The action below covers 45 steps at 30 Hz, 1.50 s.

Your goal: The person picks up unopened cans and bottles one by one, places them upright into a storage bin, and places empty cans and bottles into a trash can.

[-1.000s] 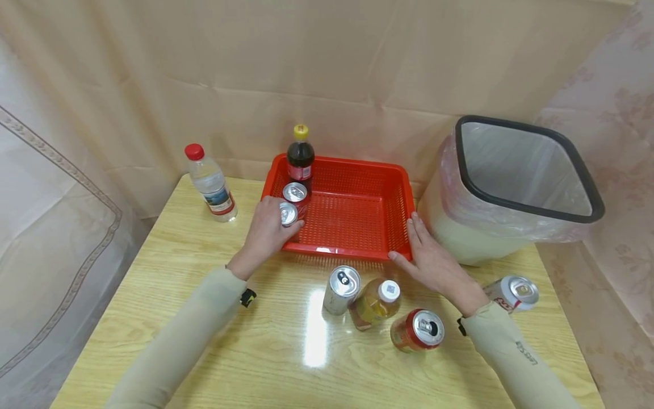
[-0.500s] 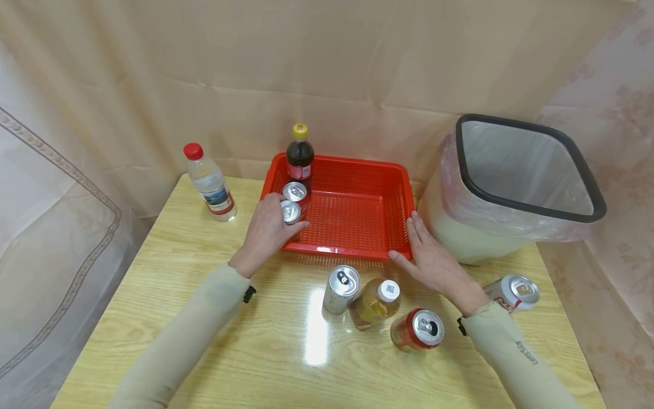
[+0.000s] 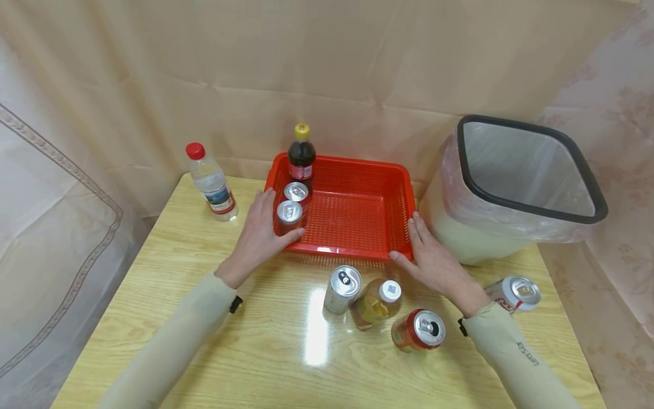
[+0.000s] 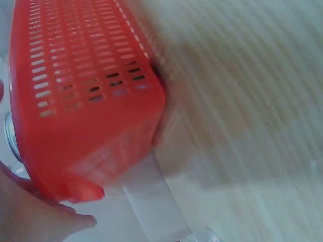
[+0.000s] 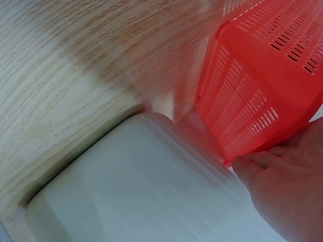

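Observation:
A red perforated basket (image 3: 352, 218) stands on the wooden table. In its left end are a front can (image 3: 289, 212), a red can (image 3: 296, 192) behind it, and a dark cola bottle (image 3: 301, 156) with a yellow cap. My left hand (image 3: 258, 230) lies at the basket's left front corner, its fingers straight along the left rim and its thumb stretched before the front can. My right hand (image 3: 439, 264) rests with extended fingers on the right rim, near the front corner. In the right wrist view, the right hand (image 5: 292, 176) touches the basket's rim.
A lined bin (image 3: 465, 216) with a dark rim stands right of the basket. In front are a pale can (image 3: 342, 289), a juice bottle (image 3: 377, 304) and a red open-topped can (image 3: 418, 329). A white can (image 3: 513, 292) sits at right, a red-capped water bottle (image 3: 212, 184) at left.
My left hand has let go of the front can and drawn slightly left, its fingers straightening. The front can now stands by itself in the basket. My right hand has stayed put.

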Motion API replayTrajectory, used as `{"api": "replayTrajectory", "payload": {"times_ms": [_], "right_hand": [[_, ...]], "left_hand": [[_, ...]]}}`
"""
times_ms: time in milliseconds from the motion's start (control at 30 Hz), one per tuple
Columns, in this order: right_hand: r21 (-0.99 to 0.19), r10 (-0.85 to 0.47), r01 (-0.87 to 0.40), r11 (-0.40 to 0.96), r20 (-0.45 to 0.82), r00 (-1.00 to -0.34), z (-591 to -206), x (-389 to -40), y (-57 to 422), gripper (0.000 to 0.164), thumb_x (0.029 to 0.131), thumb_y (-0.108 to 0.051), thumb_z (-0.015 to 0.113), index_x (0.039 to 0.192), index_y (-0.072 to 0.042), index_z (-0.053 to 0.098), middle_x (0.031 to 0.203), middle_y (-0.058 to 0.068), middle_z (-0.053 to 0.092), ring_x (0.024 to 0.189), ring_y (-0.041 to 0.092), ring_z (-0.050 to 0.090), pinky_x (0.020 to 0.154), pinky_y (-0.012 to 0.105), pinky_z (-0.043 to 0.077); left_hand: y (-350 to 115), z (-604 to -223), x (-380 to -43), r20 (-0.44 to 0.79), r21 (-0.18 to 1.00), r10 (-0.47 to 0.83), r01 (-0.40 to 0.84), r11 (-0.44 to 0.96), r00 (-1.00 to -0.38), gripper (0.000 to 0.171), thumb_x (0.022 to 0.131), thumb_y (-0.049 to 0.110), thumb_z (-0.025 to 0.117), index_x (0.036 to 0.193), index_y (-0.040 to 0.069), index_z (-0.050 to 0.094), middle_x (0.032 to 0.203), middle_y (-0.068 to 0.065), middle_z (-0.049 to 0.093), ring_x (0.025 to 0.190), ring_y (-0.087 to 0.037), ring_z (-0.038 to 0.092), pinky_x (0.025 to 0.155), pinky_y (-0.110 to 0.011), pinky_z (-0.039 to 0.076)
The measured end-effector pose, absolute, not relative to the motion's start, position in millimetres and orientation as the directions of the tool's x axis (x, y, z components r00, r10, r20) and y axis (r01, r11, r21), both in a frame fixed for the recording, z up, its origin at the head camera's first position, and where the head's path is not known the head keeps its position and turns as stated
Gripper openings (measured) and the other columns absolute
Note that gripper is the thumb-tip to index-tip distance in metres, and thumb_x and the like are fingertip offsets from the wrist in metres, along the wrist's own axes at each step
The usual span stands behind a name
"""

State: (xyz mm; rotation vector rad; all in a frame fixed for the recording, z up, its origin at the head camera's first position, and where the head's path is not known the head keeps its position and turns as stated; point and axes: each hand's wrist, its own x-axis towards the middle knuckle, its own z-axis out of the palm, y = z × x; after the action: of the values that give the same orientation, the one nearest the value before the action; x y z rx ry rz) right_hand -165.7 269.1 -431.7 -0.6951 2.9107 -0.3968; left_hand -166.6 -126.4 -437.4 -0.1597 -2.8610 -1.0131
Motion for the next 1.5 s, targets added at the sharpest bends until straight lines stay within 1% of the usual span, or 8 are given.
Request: {"api": "replayTrajectory", "payload": {"times_ms": [133, 333, 500, 900, 1167, 1267, 1367, 1500], "right_hand": [[-0.278, -0.455, -0.423, 0.862, -0.059, -0.888, -432.4, -164.8, 271.4, 0.099, 0.103, -0.062, 0.049, 0.161, 0.009, 0.011, 0.170, 0.026, 0.000, 0.157, 0.042, 0.010, 0.123, 0.057, 0.023], [-0.290, -0.446, -0.411, 0.864, -0.066, -0.892, -431.9, -162.7, 275.3, 0.098, 0.103, -0.060, 0.049, 0.161, 0.009, 0.010, 0.171, 0.024, -0.001, 0.157, 0.042, 0.009, 0.122, 0.057, 0.024], [-0.292, -0.444, -0.407, 0.865, -0.072, -0.893, -431.2, -162.7, 277.5, 0.098, 0.104, -0.061, 0.049, 0.161, 0.008, 0.010, 0.171, 0.024, -0.002, 0.157, 0.042, 0.009, 0.122, 0.057, 0.023], [-0.310, -0.450, -0.417, 0.854, -0.041, -0.892, -430.3, -162.8, 280.8, 0.096, 0.103, -0.059, 0.051, 0.161, 0.008, 0.012, 0.170, 0.025, 0.003, 0.157, 0.042, 0.010, 0.122, 0.058, 0.023], [-0.443, -0.471, -0.450, 0.776, 0.070, -0.880, -413.2, -149.4, 289.2, 0.083, 0.107, -0.045, 0.053, 0.164, 0.000, 0.015, 0.172, 0.019, 0.010, 0.156, 0.044, 0.013, 0.123, 0.061, 0.020], [-0.511, -0.479, -0.478, 0.714, 0.142, -0.866, -404.8, -139.8, 293.6, 0.073, 0.108, -0.036, 0.053, 0.165, -0.005, 0.019, 0.171, 0.017, 0.017, 0.155, 0.045, 0.018, 0.124, 0.057, 0.020], [-0.570, -0.488, -0.510, 0.644, 0.207, -0.848, -398.1, -129.2, 296.1, 0.067, 0.109, -0.032, 0.050, 0.166, -0.011, 0.023, 0.169, 0.015, 0.024, 0.153, 0.045, 0.024, 0.126, 0.043, 0.019], [-0.628, -0.507, -0.537, 0.563, 0.251, -0.825, -389.2, -113.4, 294.1, 0.063, 0.110, -0.041, 0.044, 0.166, -0.016, 0.026, 0.168, 0.008, 0.031, 0.152, 0.038, 0.030, 0.122, 0.025, 0.019]], "left_hand": [[-133.7, -440.7, -161.3, 0.090, 0.616, 0.086, 0.123, 0.778, -0.992, 0.116, 0.086, 0.066, 0.071, 0.165, 0.004, 0.012, 0.173, -0.015, 0.008, 0.159, -0.033, 0.001, 0.123, -0.063, 0.017], [-138.5, -443.5, -157.2, 0.061, 0.576, 0.125, 0.137, 0.806, -0.990, 0.120, 0.086, 0.071, 0.066, 0.165, 0.001, 0.008, 0.173, -0.016, -0.002, 0.159, -0.034, -0.005, 0.123, -0.067, 0.010], [-139.7, -446.9, -156.8, 0.000, 0.532, 0.150, 0.127, 0.837, -0.989, 0.125, 0.085, 0.078, 0.061, 0.165, 0.001, 0.003, 0.173, -0.017, -0.004, 0.159, -0.033, -0.006, 0.123, -0.066, 0.007], [-139.5, -447.1, -156.6, -0.010, 0.471, 0.165, 0.140, 0.871, -0.986, 0.127, 0.085, 0.083, 0.056, 0.164, -0.002, 0.006, 0.173, -0.019, -0.002, 0.159, -0.035, 0.000, 0.123, -0.065, 0.010], [-140.4, -449.6, -156.0, 0.000, 0.478, 0.163, 0.143, 0.866, -0.987, 0.126, 0.086, 0.082, 0.056, 0.164, -0.003, 0.004, 0.172, -0.019, -0.001, 0.158, -0.038, 0.003, 0.123, -0.066, 0.012], [-140.8, -450.2, -156.2, 0.001, 0.484, 0.162, 0.142, 0.864, -0.987, 0.126, 0.086, 0.081, 0.057, 0.164, -0.002, 0.004, 0.173, -0.019, -0.002, 0.158, -0.038, 0.004, 0.123, -0.066, 0.012], [-140.8, -450.7, -156.5, -0.003, 0.483, 0.163, 0.141, 0.864, -0.987, 0.126, 0.086, 0.081, 0.057, 0.164, -0.001, 0.003, 0.172, -0.020, -0.001, 0.158, -0.039, 0.005, 0.122, -0.067, 0.013], [-139.8, -451.5, -157.4, -0.006, 0.472, 0.166, 0.143, 0.870, -0.986, 0.126, 0.086, 0.081, 0.057, 0.165, 0.000, 0.002, 0.172, -0.020, 0.000, 0.158, -0.041, 0.006, 0.122, -0.067, 0.014]]}}
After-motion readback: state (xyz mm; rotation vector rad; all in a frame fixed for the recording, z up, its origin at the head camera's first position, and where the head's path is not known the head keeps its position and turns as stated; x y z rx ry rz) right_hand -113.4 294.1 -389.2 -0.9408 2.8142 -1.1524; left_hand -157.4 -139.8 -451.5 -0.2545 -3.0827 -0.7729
